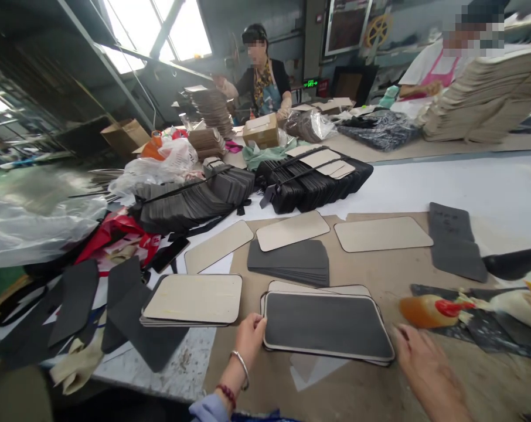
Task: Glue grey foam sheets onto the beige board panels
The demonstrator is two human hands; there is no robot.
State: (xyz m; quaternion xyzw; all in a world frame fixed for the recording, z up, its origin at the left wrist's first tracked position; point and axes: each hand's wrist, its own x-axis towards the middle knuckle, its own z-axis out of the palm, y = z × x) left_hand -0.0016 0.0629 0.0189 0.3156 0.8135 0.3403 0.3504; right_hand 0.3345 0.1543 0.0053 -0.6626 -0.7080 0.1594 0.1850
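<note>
A dark grey rectangular panel with rounded corners and a beige rim tops a small, uneven stack in front of me. My left hand pinches its left edge, with thumb and fingers closed. My right hand is just beside the right edge. Its fingers are curled together, and I cannot make out whether they hold anything or touch the panel. To the left, beige panels form a second stack. Behind lie plain dark grey sheets in a fanned pile, partly under a beige panel.
A bottle of amber liquid with a red tip lies at right, near a white bottle. Strapped black bundles and grey bundles stand further back. Dark offcuts cover the left side. Two people work across the table.
</note>
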